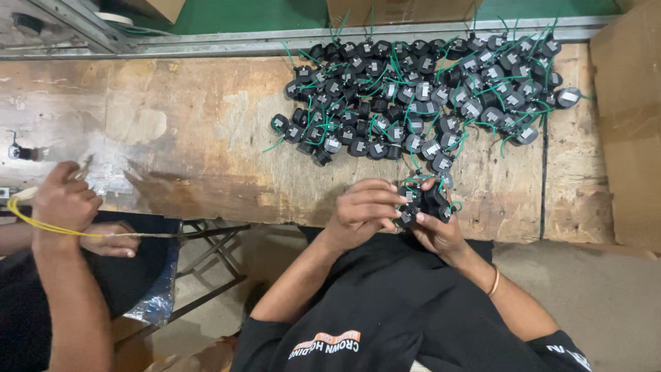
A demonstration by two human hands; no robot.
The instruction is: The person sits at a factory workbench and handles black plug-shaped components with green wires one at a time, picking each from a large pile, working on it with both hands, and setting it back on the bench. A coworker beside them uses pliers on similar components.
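My left hand (361,210) and my right hand (441,231) meet at the near edge of a worn wooden bench (186,131). Together they clutch a small bunch of black round parts with green wires (420,202). My left fingers curl over the bunch from the left. My right hand cups it from below and the right, a bangle on that wrist. Just beyond my hands lies a big pile of the same black parts (420,93), with green wires tangled through it, spread across the far right of the bench.
A co-worker's hands (65,203) at the left edge hold a yellow wire (41,224) over a dark seat. Cardboard (626,124) stands at the right. A metal rail (227,41) runs along the bench's far edge, with boxes behind it.
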